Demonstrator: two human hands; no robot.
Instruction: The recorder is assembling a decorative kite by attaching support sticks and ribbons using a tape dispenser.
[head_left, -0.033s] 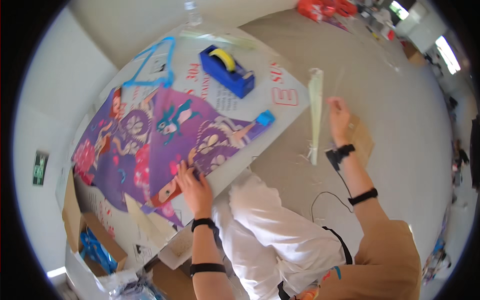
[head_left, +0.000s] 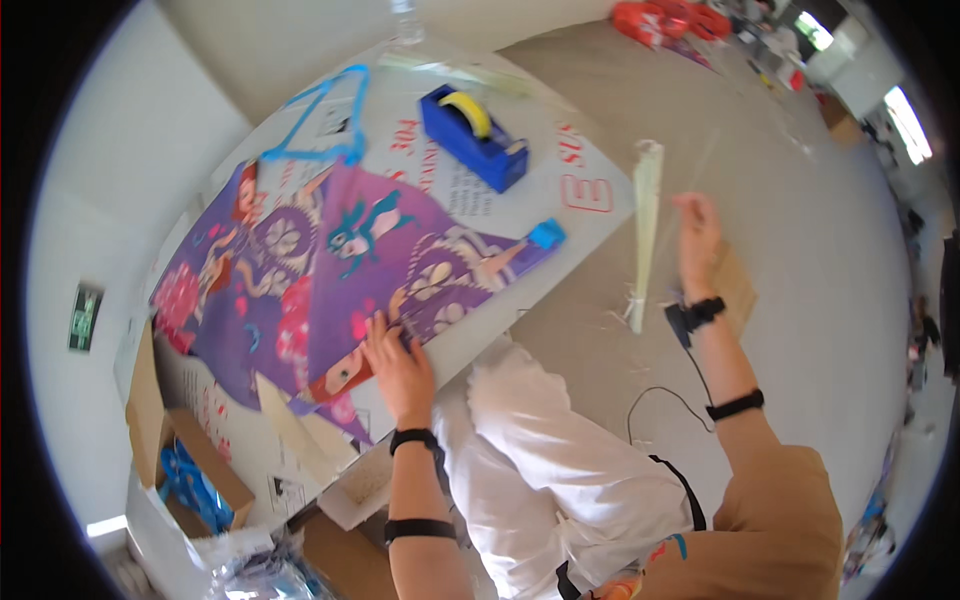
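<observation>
My left hand point(head_left: 402, 378) rests with spread fingers on the near edge of a purple printed sheet point(head_left: 335, 270), which looks like a kite. The sheet lies over the white board of the table and shows cartoon figures; a light blue tab point(head_left: 546, 235) sits at its right corner. Off the table's right edge, my right hand point(head_left: 700, 240) is raised above the floor, its fingertips drawn together. Whatever they pinch, if anything, is too thin or blurred to name. Left of that hand is a bundle of pale thin sticks point(head_left: 647, 230).
A blue tape dispenser point(head_left: 475, 145) with yellow core stands toward the back, near light blue strips point(head_left: 357, 110) and a clear bottle point(head_left: 405, 25). Front left, a cardboard box point(head_left: 150, 440) holds blue pieces point(head_left: 190, 485). Red bags point(head_left: 650, 20) lie far off on the floor.
The whole view has shifted slightly, so things appear a little further right. My hands keep nearly the same places relative to the sheet and sticks.
</observation>
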